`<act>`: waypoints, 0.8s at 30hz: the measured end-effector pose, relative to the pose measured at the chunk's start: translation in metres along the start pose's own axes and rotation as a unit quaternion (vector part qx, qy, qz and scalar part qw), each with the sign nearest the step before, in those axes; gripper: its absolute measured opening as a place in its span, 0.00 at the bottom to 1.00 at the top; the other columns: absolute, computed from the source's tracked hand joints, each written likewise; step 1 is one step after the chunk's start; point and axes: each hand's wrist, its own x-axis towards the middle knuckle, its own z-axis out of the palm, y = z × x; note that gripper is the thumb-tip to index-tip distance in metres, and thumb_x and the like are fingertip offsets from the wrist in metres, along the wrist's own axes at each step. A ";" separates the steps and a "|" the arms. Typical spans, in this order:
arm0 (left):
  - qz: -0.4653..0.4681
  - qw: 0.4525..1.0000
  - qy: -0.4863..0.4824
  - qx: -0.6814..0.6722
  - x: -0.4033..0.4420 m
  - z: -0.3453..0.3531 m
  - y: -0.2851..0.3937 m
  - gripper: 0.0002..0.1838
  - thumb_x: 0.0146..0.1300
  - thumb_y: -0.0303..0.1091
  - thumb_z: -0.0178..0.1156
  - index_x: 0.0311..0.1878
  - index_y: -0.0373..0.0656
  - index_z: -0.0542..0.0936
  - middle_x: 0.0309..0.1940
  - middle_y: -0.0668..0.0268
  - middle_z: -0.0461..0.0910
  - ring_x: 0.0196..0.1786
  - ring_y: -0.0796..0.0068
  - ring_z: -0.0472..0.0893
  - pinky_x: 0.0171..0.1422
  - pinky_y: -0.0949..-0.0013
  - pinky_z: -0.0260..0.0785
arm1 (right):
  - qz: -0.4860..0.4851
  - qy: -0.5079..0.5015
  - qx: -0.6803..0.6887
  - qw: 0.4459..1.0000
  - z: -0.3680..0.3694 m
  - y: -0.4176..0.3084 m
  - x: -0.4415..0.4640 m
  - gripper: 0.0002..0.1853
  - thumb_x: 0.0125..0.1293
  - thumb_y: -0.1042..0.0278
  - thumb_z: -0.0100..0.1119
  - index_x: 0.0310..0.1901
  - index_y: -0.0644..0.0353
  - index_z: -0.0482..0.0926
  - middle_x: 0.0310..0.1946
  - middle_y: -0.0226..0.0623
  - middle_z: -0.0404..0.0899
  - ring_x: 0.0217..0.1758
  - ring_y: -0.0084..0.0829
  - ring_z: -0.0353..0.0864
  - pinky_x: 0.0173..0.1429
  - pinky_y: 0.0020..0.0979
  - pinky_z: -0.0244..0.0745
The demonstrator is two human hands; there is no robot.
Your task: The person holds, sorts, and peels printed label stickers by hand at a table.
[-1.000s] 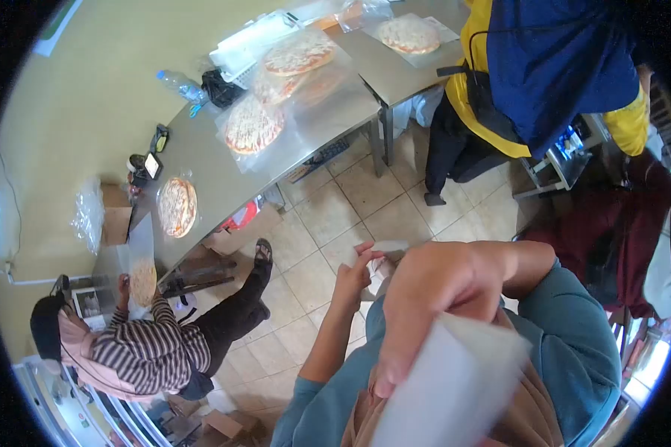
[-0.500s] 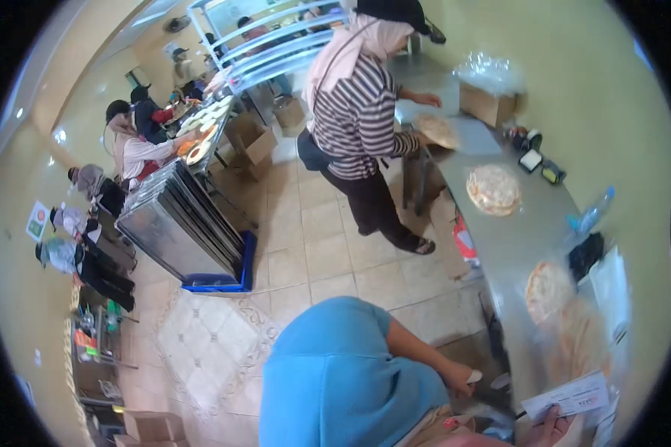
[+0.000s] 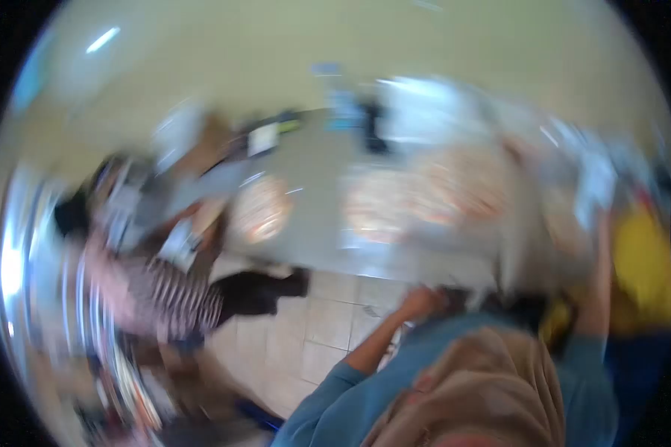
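Note:
Motion smears the head view. My left hand [image 3: 423, 302] is by the table's front edge, its fingers curled. What it holds, if anything, I cannot make out. My right hand [image 3: 604, 217] reaches up at the right, beside a blurred pale sheet [image 3: 596, 177]; its fingers are smeared, so its grip does not show. Flat round pizzas lie on the metal table [image 3: 317, 201]: one pizza [image 3: 262, 209] at the left, another pizza [image 3: 379, 205] in the middle, and overlapping pizzas [image 3: 462, 186] nearer my hands, with clear shine like plastic around them.
A person in a striped top [image 3: 175, 294] stands at the table's left end. White plastic bags [image 3: 432, 112], a dark bundle [image 3: 373, 127] and a cardboard box [image 3: 207, 141] line the wall side. A yellow shape [image 3: 645, 268] is at the far right.
My view has swung right, toward the table and wall. Before, my left hand held a small white piece and my right a printed white card; now both hands are blurred.

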 end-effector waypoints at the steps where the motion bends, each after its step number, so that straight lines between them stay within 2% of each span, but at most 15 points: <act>1: 0.063 0.994 0.087 0.005 -0.003 -0.005 0.000 0.09 0.51 0.33 0.52 0.32 0.41 0.80 0.31 0.50 0.78 0.34 0.52 0.77 0.41 0.56 0.68 | 0.032 0.050 -0.067 0.996 -0.021 0.045 0.004 0.23 0.52 0.67 0.58 0.51 0.65 0.69 0.41 0.40 0.74 0.41 0.35 0.72 0.47 0.35 0.65; 2: 0.092 0.992 0.041 0.079 0.005 -0.003 -0.020 0.10 0.52 0.31 0.51 0.34 0.43 0.80 0.32 0.50 0.78 0.36 0.53 0.77 0.42 0.56 0.68 | 0.067 0.086 -0.131 0.985 -0.098 0.122 0.043 0.23 0.52 0.67 0.58 0.51 0.65 0.69 0.41 0.41 0.74 0.42 0.36 0.72 0.49 0.37 0.65; 3: 0.114 0.992 0.052 0.003 0.004 -0.008 -0.026 0.11 0.52 0.30 0.50 0.36 0.43 0.80 0.33 0.51 0.78 0.37 0.54 0.76 0.42 0.55 0.68 | 0.100 0.105 -0.183 0.972 -0.125 0.156 0.066 0.23 0.52 0.66 0.58 0.50 0.66 0.70 0.42 0.42 0.75 0.44 0.38 0.73 0.50 0.38 0.66; 4: 0.052 0.998 0.029 0.002 -0.002 -0.034 0.000 0.12 0.57 0.33 0.48 0.34 0.39 0.80 0.30 0.48 0.77 0.36 0.49 0.75 0.41 0.53 0.66 | 0.128 0.110 -0.225 0.960 -0.192 0.191 0.020 0.24 0.51 0.66 0.57 0.50 0.66 0.70 0.43 0.43 0.75 0.45 0.39 0.73 0.52 0.39 0.66; 5: 0.016 0.999 -0.016 -0.028 0.004 -0.034 -0.006 0.20 0.62 0.41 0.46 0.29 0.33 0.79 0.28 0.44 0.75 0.34 0.46 0.74 0.40 0.52 0.64 | 0.072 0.260 -0.479 0.835 -0.222 0.265 0.029 0.23 0.52 0.67 0.56 0.51 0.64 0.70 0.42 0.42 0.76 0.45 0.37 0.73 0.51 0.38 0.66; 7: -0.058 0.996 -0.066 0.001 0.000 -0.051 0.009 0.30 0.63 0.50 0.43 0.23 0.29 0.77 0.26 0.42 0.74 0.34 0.44 0.74 0.41 0.51 0.63 | -0.070 0.249 -0.612 0.747 -0.230 0.253 -0.003 0.22 0.53 0.68 0.55 0.51 0.64 0.70 0.40 0.44 0.76 0.45 0.38 0.73 0.50 0.37 0.66; 8: -0.076 0.994 -0.082 -0.003 0.004 -0.047 0.005 0.23 0.63 0.47 0.44 0.32 0.34 0.77 0.32 0.47 0.76 0.39 0.47 0.74 0.44 0.55 0.64 | -0.052 0.238 -0.615 0.750 -0.244 0.265 -0.002 0.22 0.53 0.68 0.55 0.51 0.64 0.70 0.40 0.44 0.76 0.45 0.38 0.73 0.50 0.37 0.66; 9: -0.092 0.991 -0.095 -0.005 0.006 -0.040 -0.006 0.18 0.63 0.43 0.45 0.40 0.39 0.77 0.38 0.52 0.78 0.45 0.50 0.74 0.47 0.59 0.65 | 0.060 0.238 -0.426 0.870 -0.255 0.284 -0.005 0.21 0.53 0.69 0.55 0.50 0.64 0.71 0.40 0.45 0.76 0.45 0.38 0.74 0.50 0.37 0.67; 10: -0.098 0.989 -0.107 -0.001 0.009 -0.035 -0.011 0.18 0.63 0.43 0.45 0.40 0.39 0.77 0.38 0.52 0.78 0.45 0.50 0.74 0.47 0.59 0.65 | 0.165 0.232 -0.212 0.935 -0.254 0.280 -0.003 0.21 0.53 0.69 0.54 0.50 0.64 0.71 0.40 0.46 0.77 0.45 0.38 0.74 0.50 0.36 0.67; 12: -0.133 0.985 -0.107 -0.021 0.005 -0.025 -0.016 0.26 0.63 0.51 0.41 0.29 0.40 0.81 0.32 0.45 0.77 0.40 0.48 0.76 0.48 0.55 0.65 | 0.197 0.204 -0.246 0.927 -0.230 0.223 -0.018 0.21 0.53 0.69 0.55 0.50 0.64 0.71 0.40 0.46 0.77 0.44 0.38 0.75 0.49 0.35 0.67; 15: -0.170 0.952 -0.252 -0.020 0.013 -0.018 -0.015 0.23 0.63 0.52 0.41 0.35 0.46 0.81 0.35 0.52 0.79 0.44 0.53 0.76 0.50 0.59 0.65 | 0.220 0.163 -0.350 0.896 -0.226 0.206 0.003 0.20 0.52 0.70 0.55 0.49 0.64 0.72 0.40 0.46 0.77 0.43 0.38 0.76 0.49 0.34 0.68; 19: -0.178 0.930 -0.294 -0.132 0.025 0.001 -0.043 0.22 0.64 0.50 0.41 0.43 0.44 0.77 0.35 0.55 0.80 0.46 0.56 0.76 0.50 0.61 0.65 | 0.254 0.050 -0.413 0.873 -0.297 0.332 0.025 0.20 0.51 0.68 0.57 0.48 0.60 0.75 0.41 0.47 0.77 0.44 0.40 0.77 0.49 0.35 0.69; 21: -0.131 0.941 -0.311 -0.008 0.014 0.024 -0.079 0.22 0.64 0.48 0.39 0.49 0.41 0.72 0.38 0.57 0.80 0.48 0.60 0.75 0.52 0.63 0.65 | 0.293 0.050 -0.455 0.839 -0.245 0.288 0.026 0.20 0.50 0.67 0.58 0.48 0.57 0.75 0.42 0.46 0.77 0.45 0.41 0.76 0.49 0.36 0.69; 22: -0.041 0.912 -0.372 0.168 0.017 0.026 -0.085 0.24 0.65 0.47 0.36 0.49 0.38 0.71 0.41 0.58 0.79 0.50 0.61 0.74 0.55 0.63 0.63 | 0.323 0.053 -0.497 0.803 -0.220 0.267 0.029 0.20 0.49 0.66 0.58 0.47 0.54 0.76 0.42 0.46 0.77 0.45 0.42 0.76 0.50 0.36 0.69; 24: -0.131 0.920 -0.364 0.057 0.020 0.019 -0.068 0.22 0.65 0.46 0.37 0.49 0.38 0.71 0.43 0.57 0.78 0.50 0.60 0.74 0.55 0.63 0.63 | 0.334 0.024 -0.491 0.804 -0.209 0.275 0.028 0.21 0.48 0.67 0.55 0.48 0.53 0.76 0.44 0.44 0.77 0.46 0.42 0.76 0.50 0.37 0.69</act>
